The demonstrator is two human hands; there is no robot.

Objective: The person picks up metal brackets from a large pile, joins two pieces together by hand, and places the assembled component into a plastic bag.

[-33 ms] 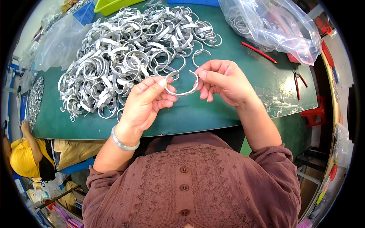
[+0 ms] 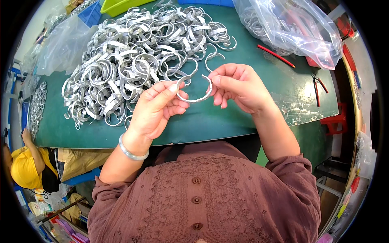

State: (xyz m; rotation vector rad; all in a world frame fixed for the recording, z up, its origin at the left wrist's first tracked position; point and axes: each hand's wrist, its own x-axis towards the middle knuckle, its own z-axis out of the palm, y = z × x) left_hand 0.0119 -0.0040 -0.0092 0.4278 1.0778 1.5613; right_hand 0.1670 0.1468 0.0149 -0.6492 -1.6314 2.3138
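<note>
I hold one open silver metal bangle above the green table, between both hands. My left hand pinches its left end with thumb and fingertips. My right hand grips its right end. The gap of the bangle faces away from me. A big heap of similar silver bangles lies on the table just beyond my hands. A plain silver bracelet sits on my left wrist.
A clear plastic bag with more metal pieces lies at the back right. Red-handled pliers and a red rod rest on the right. Another clear bag is at the left. A person in yellow is at the lower left.
</note>
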